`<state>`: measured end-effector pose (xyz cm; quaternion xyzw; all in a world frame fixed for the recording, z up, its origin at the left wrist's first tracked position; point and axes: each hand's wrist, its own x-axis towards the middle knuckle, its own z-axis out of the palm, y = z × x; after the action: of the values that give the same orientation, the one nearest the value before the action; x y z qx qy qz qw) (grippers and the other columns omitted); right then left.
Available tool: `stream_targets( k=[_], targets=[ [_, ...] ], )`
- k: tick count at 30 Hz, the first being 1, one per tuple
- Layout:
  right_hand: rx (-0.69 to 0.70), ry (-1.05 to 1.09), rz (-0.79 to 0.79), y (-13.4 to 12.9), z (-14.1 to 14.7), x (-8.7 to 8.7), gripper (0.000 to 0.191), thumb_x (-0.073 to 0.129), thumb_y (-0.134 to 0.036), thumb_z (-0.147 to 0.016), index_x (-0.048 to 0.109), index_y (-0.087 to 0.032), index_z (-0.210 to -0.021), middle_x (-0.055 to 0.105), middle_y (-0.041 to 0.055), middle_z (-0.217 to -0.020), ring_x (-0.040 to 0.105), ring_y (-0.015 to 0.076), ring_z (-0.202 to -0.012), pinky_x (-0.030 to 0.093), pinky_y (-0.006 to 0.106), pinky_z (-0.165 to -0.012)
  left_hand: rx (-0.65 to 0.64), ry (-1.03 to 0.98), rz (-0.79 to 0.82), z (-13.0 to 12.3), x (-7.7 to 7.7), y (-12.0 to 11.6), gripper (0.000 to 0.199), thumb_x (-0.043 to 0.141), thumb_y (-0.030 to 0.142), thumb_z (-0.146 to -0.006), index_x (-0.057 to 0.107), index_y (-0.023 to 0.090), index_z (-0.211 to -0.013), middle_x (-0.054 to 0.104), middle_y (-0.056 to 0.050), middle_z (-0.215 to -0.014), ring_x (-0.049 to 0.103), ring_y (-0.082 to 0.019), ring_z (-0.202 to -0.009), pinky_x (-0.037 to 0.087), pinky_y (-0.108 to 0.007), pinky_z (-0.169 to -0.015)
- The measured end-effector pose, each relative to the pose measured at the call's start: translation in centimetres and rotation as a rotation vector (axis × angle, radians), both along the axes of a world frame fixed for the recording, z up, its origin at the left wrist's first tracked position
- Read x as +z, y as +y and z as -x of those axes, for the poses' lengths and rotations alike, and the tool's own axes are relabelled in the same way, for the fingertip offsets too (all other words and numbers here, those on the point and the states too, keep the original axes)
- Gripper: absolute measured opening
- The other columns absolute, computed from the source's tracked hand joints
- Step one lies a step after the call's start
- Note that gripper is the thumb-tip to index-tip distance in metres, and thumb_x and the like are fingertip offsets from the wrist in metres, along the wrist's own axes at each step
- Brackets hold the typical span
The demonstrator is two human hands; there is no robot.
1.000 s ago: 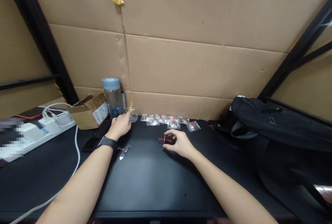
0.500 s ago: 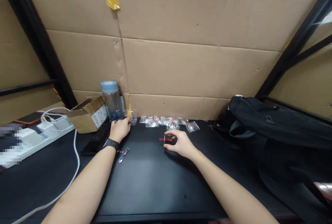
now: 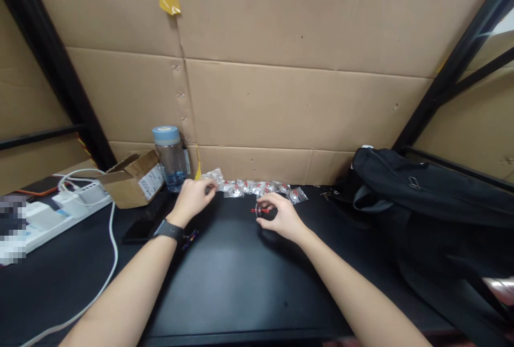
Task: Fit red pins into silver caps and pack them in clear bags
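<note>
My right hand (image 3: 283, 217) is pinching a small round metal disc with red cord loops (image 3: 258, 210) between thumb and fingers, holding it upright just above the black table (image 3: 236, 283). Farther left, my left hand (image 3: 195, 200), with a dark watch on the wrist, has its fingers closed on a clear plastic bag (image 3: 212, 175). That bag tilts up near the cardboard wall. Several similar discs in clear packets (image 3: 267, 189) lie in a row along the back, between and beyond both hands. Under the left wrist a small colourful tag (image 3: 190, 239) is partly covered.
A blue-lidded bottle (image 3: 171, 159) and an open cardboard box (image 3: 130, 181) stand at the back left. A dark phone-like slab (image 3: 138, 229) lies before them. Farther left are a white power strip (image 3: 82, 197) and cable. A black backpack (image 3: 433, 202) fills the right side.
My left hand has moved slightly right and lifted the clear bag, which lay flat beside the bottle. My right hand still holds the disc, now turned a little.
</note>
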<state>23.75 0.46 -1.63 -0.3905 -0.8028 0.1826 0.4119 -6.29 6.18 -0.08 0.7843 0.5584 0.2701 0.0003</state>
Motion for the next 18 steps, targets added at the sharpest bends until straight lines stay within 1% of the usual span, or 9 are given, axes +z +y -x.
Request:
stream_targets(
  k=[2, 5, 6, 8, 10, 12, 14, 16, 18],
  targets=[
    [-0.028, -0.013, -0.03, 0.1, -0.7, 0.6, 0.038, 0.078, -0.022, -0.07, 0.068, -0.022, -0.107, 0.069, 0.0059, -0.105, 0.068, 0.0196, -0.089, 0.056, 0.033, -0.081, -0.159, -0.046, 0.031, -2.7, 0.4, -1.7, 0.02, 0.052, 0.029, -0.089, 0.071, 0.025, -0.097, 0.077, -0.003, -0.099, 0.07, -0.022, -0.093, 0.046, -0.03, -0.086],
    [-0.077, -0.034, -0.069, 0.4, -2.1, 1.6, 0.038, 0.078, -0.022, -0.07, 0.069, -0.022, -0.107, 0.07, 0.0058, -0.104, 0.067, 0.0202, -0.09, 0.054, 0.032, -0.078, -0.378, 0.009, 0.1, -6.8, 0.1, -4.6, 0.014, 0.055, 0.026, -0.089, 0.069, 0.025, -0.092, 0.075, -0.003, -0.093, 0.069, -0.021, -0.086, 0.047, -0.029, -0.083],
    [-0.097, -0.042, -0.075, 0.4, -2.6, 1.9, 0.039, 0.078, -0.022, -0.07, 0.069, -0.021, -0.107, 0.07, 0.0058, -0.103, 0.067, 0.0201, -0.089, 0.054, 0.032, -0.078, -0.45, 0.031, 0.126, -7.8, -0.1, -5.4, 0.012, 0.058, 0.029, -0.089, 0.068, 0.025, -0.093, 0.074, -0.003, -0.093, 0.068, -0.021, -0.085, 0.047, -0.029, -0.081],
    [-0.137, -0.064, -0.066, 0.4, -3.7, 2.5, 0.04, 0.078, -0.023, -0.07, 0.069, -0.022, -0.109, 0.071, 0.005, -0.1, 0.067, 0.0193, -0.085, 0.053, 0.031, -0.077, -0.584, 0.051, 0.171, -8.9, -0.4, -6.5, 0.018, 0.06, 0.037, -0.091, 0.065, 0.024, -0.102, 0.071, -0.005, -0.1, 0.066, -0.021, -0.089, 0.048, -0.03, -0.082],
    [-0.159, -0.088, -0.04, 0.4, -4.5, 2.9, 0.042, 0.079, -0.023, -0.069, 0.07, -0.022, -0.11, 0.071, 0.0041, -0.097, 0.067, 0.0183, -0.081, 0.053, 0.031, -0.076, -0.643, 0.04, 0.175, -9.0, -0.6, -6.6, 0.021, 0.058, 0.04, -0.093, 0.063, 0.023, -0.106, 0.067, -0.006, -0.106, 0.065, -0.021, -0.093, 0.049, -0.031, -0.086],
    [-0.142, -0.119, -0.015, 0.3, -4.9, 3.1, 0.042, 0.078, -0.022, -0.068, 0.07, -0.022, -0.109, 0.072, 0.0035, -0.097, 0.067, 0.0175, -0.08, 0.052, 0.029, -0.074, -0.629, 0.018, 0.145, -8.3, -0.4, -6.1, 0.016, 0.054, 0.034, -0.095, 0.062, 0.023, -0.103, 0.065, -0.007, -0.106, 0.063, -0.021, -0.096, 0.048, -0.032, -0.09],
    [-0.108, -0.148, 0.0, 0.2, -4.9, 3.1, 0.039, 0.077, -0.021, -0.068, 0.071, -0.022, -0.106, 0.072, 0.003, -0.097, 0.066, 0.0169, -0.079, 0.052, 0.028, -0.072, -0.609, 0.025, 0.127, -7.4, -0.2, -5.3, 0.012, 0.053, 0.028, -0.093, 0.063, 0.022, -0.098, 0.066, -0.007, -0.102, 0.063, -0.022, -0.097, 0.047, -0.032, -0.091],
    [-0.084, -0.17, 0.015, 0.1, -4.8, 3.0, 0.039, 0.076, -0.02, -0.067, 0.071, -0.023, -0.105, 0.073, 0.0025, -0.096, 0.066, 0.0168, -0.08, 0.051, 0.027, -0.072, -0.622, 0.079, 0.157, -6.6, 0.0, -4.6, 0.012, 0.055, 0.024, -0.09, 0.066, 0.023, -0.095, 0.069, -0.006, -0.099, 0.064, -0.022, -0.096, 0.046, -0.032, -0.093],
    [-0.064, -0.187, 0.038, -0.1, -4.6, 2.9, 0.04, 0.077, -0.019, -0.066, 0.072, -0.022, -0.106, 0.072, 0.0024, -0.095, 0.066, 0.0168, -0.079, 0.051, 0.027, -0.072, -0.634, 0.139, 0.209, -6.1, -0.2, -4.2, 0.018, 0.053, 0.02, -0.09, 0.069, 0.025, -0.098, 0.071, -0.004, -0.1, 0.066, -0.021, -0.096, 0.046, -0.031, -0.093]
  ],
)
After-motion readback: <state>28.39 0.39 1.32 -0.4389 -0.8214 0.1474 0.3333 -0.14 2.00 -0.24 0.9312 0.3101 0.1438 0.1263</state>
